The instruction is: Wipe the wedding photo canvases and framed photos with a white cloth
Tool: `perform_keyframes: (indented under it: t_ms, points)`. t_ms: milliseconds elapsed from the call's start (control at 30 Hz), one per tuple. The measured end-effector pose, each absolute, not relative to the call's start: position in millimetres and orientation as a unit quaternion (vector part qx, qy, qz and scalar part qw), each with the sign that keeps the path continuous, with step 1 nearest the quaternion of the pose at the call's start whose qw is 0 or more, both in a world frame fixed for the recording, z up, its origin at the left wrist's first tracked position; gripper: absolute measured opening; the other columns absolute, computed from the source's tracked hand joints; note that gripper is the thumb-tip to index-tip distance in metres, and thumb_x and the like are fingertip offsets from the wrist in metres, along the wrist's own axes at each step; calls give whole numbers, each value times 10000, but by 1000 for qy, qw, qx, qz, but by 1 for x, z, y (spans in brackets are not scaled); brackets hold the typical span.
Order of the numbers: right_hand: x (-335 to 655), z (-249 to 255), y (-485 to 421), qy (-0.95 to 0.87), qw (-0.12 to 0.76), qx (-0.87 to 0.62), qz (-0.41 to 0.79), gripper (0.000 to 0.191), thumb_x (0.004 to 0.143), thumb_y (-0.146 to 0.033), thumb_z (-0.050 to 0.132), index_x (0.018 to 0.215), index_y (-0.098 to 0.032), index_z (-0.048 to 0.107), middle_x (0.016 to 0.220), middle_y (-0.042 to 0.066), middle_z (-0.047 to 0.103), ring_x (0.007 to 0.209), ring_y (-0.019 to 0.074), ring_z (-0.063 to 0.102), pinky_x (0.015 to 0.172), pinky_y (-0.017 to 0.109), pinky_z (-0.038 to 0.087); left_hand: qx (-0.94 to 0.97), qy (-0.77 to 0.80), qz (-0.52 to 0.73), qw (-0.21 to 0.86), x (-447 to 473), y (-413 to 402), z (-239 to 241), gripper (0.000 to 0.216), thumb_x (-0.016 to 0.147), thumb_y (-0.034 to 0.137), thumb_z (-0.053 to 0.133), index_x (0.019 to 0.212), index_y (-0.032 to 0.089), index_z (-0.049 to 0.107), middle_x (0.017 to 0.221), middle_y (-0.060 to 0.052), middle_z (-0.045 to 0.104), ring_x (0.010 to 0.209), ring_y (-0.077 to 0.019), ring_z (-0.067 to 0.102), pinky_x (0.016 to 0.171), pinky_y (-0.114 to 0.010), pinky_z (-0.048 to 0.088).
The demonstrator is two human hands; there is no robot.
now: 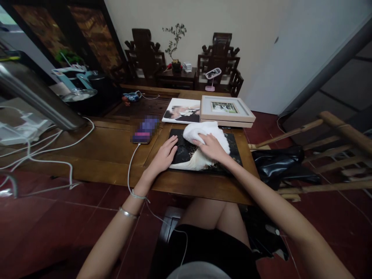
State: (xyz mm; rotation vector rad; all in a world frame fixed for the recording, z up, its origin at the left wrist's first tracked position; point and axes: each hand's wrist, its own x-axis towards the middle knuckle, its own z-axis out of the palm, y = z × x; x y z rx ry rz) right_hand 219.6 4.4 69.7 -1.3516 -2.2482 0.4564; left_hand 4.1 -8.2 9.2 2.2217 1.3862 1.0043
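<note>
A dark, flat rectangular panel (186, 149) lies on the wooden table in front of me. It looks like a photo print, with a pale, dress-like shape across its lower part. My left hand (166, 154) rests flat on the panel's left edge, fingers stretched out and holding nothing. Bunched under my right hand (211, 146) is a fluffy white cloth (200, 130), pressed against the panel's upper right part. The fingers curl over the cloth, and it hides the panel surface beneath.
Behind the panel lie a white-edged photo print (181, 110) and a pale framed picture (226, 108). A phone (145, 130) with a white cable sits to the left. White cables (43, 155) sprawl near a metal cylinder (40, 93). A bamboo rack (316, 155) stands at right.
</note>
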Motion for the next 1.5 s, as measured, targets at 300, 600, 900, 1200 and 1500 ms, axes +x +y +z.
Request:
perform_keyframes:
  t_ms: [300,600,900,1200,1500]
  points:
    - [166,68,40,-846,217,-459,162,361,952,-399,368,1137,-204,609,1213,67,637,1105,268,549,1015,417,304,785,485,350,163,0,-4,5,473,914,382,404,1300,135,520,1411,-142,465,1321,-249,417,1120,-460,287]
    - [275,68,31,-771,232,-585,100,355,920,-381,387,1004,-163,654,1087,119,678,997,293,577,886,385,403,781,481,354,185,2,-7,11,458,918,379,409,1305,156,513,1433,-130,442,1362,-238,357,1134,-461,255]
    - [324,52,-53,-841,180,-510,11,196,857,-208,448,919,-154,626,1318,196,530,1297,320,399,1044,621,239,783,476,358,180,2,-7,11,445,914,369,412,1274,137,534,1411,-143,467,1355,-237,368,1131,-458,265]
    - [313,60,-157,-893,127,-429,43,215,714,-79,491,793,-215,638,1388,108,492,1382,330,261,1055,696,184,780,479,366,169,4,-7,9,423,913,380,423,1261,159,519,1397,-139,483,1346,-246,382,1126,-477,271]
    - [313,68,-34,-866,123,-485,23,283,923,-285,404,1010,-149,637,1235,188,583,1215,322,469,1014,573,304,786,476,359,165,2,-7,10,426,916,370,419,1260,141,524,1403,-149,474,1344,-240,385,1126,-457,276]
